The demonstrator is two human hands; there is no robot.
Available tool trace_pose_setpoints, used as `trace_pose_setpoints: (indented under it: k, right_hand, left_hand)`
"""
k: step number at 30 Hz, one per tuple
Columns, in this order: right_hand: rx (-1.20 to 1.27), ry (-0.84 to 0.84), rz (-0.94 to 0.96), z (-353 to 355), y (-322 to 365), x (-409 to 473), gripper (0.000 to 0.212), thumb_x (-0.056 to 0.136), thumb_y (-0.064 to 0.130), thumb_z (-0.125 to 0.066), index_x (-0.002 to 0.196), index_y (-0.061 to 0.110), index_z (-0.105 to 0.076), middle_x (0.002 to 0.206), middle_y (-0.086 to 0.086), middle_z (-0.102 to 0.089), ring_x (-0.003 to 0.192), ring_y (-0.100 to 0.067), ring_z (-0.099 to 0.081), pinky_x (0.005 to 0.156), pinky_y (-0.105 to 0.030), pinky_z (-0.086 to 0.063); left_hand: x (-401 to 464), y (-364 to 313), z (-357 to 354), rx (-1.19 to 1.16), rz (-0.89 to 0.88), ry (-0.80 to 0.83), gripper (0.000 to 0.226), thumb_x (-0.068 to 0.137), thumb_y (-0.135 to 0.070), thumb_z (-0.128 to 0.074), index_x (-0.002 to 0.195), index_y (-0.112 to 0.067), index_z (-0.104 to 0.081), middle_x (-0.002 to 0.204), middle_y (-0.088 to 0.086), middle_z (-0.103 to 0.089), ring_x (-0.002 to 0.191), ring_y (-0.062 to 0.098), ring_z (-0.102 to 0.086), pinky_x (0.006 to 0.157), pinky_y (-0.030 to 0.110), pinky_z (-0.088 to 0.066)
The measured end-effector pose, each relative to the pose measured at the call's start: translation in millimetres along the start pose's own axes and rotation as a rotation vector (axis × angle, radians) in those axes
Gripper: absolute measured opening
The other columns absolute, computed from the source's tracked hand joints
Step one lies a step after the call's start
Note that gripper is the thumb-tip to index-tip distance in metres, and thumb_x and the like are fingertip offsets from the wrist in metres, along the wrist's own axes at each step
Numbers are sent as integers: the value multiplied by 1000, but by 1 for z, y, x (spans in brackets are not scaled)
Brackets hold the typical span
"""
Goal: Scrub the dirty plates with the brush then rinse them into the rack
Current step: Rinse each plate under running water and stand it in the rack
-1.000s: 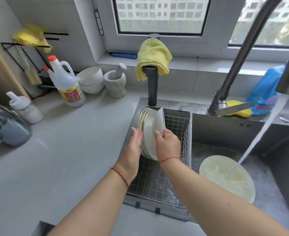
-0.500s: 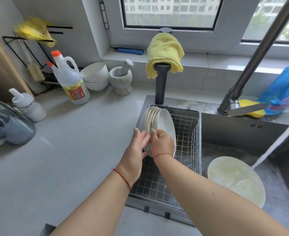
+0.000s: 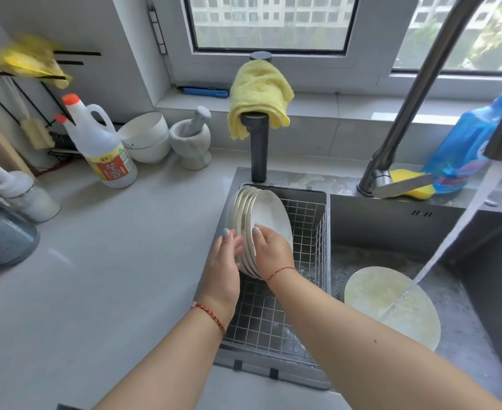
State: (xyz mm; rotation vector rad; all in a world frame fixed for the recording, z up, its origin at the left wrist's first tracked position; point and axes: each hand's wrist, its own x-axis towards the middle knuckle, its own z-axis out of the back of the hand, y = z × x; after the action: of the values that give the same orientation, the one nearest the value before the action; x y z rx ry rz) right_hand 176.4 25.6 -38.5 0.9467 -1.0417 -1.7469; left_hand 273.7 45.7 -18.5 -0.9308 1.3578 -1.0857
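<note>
Several plates (image 3: pixel 258 220) already stand on edge at the rack's (image 3: pixel 309 232) back left corner, faces turned right toward the sink (image 3: pixel 480 335). The right hand (image 3: pixel 270 253) holds the front plate's rim; the left hand (image 3: pixel 224 261) rests flat and relaxed against the stack's back. One soapy plate (image 3: pixel 371 294) lies flat in the sink under running water, not yet racked.

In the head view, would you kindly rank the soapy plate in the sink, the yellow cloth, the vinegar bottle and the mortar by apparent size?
1. Soapy plate, though nearest the camera.
2. Yellow cloth and vinegar bottle: too alike to rank.
3. Mortar.
</note>
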Motion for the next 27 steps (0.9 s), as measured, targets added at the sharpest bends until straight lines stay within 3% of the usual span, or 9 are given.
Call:
trace_pose_setpoints:
  k: [3, 5, 8, 10, 15, 18, 21, 24, 27]
  right_hand:
    - [4, -46, 5, 23, -4, -10, 38, 102, 30, -38, 126, 10, -59, 123, -4, -63, 117, -18, -54, 92, -24, -37]
    - [1, -89, 8, 42, -9, -17, 36, 101, 30, -39, 123, 12, -61, 115, -2, -66, 109, -17, -57, 89, -25, -40]
    - [-49, -127, 37, 69, -21, -27, 33, 100, 28, -41, 111, 13, -67, 100, 2, -68, 91, -12, -58, 82, -26, -46]
    - [-102, -151, 42, 88, -35, -34, 32, 99, 28, -42, 97, 12, -69, 87, -1, -69, 81, -15, -60, 73, -28, -47]
    - [-226, -132, -41, 137, -82, -55, 32, 97, 31, -44, 79, 16, -66, 67, 5, -61, 67, -9, -56, 60, -22, -43]
    - [-370, -36, -162, 171, -109, -66, 34, 96, 29, -45, 77, 8, -63, 69, -7, -61, 65, -17, -51, 60, -27, -40]
    - [-484, 6, -360, 205, -140, -68, 32, 94, 28, -47, 79, 6, -65, 74, -10, -63, 68, -22, -53, 63, -30, -41]
    - [-593, -14, -552, 236, -170, -58, 31, 95, 26, -45, 69, 11, -55, 68, -6, -54, 64, -21, -48, 65, -29, -42]
    - [-664, -5, -732, 258, -203, -44, 22, 96, 22, -42, 95, 8, -59, 91, -11, -55, 80, -27, -47, 68, -29, -41]
  left_hand:
    - [-6, 5, -22, 114, -112, -165, 30, 105, -40, -35, 122, -21, -49, 119, -2, -60, 113, 14, -57, 93, 27, -45]
    - [-16, 13, -40, 202, -176, -133, 33, 102, -42, -39, 124, -19, -49, 119, -4, -57, 107, 8, -54, 86, 18, -41]
    - [-32, 34, -66, 425, -279, -37, 35, 99, -43, -38, 125, -22, -47, 121, -8, -51, 111, 8, -48, 97, 21, -41]
    - [-44, 47, -83, 550, -336, 28, 60, 92, -56, -28, 131, -15, -49, 125, -5, -50, 119, 13, -45, 107, 31, -38]
    - [-53, 65, -118, 876, -420, 155, 85, 86, -61, -8, 145, -9, -40, 150, 8, -38, 140, 21, -28, 118, 29, -13]
    - [-56, 71, -136, 1155, -371, 294, 96, 78, -62, 9, 157, -13, -15, 165, 7, -6, 152, 23, -1, 118, 31, 9]
    - [-58, 75, -147, 1339, -367, 332, 75, 98, -58, -9, 158, -14, -2, 166, 5, 11, 152, 23, 14, 120, 36, 10]
    - [-58, 75, -148, 1444, -334, 349, 71, 103, -52, -22, 158, -13, 4, 165, 5, 14, 151, 23, 18, 123, 38, 6]
    - [-60, 75, -151, 1482, -334, 326, 72, 102, -53, -23, 158, -14, 1, 166, 5, 9, 151, 24, 15, 124, 38, 2]
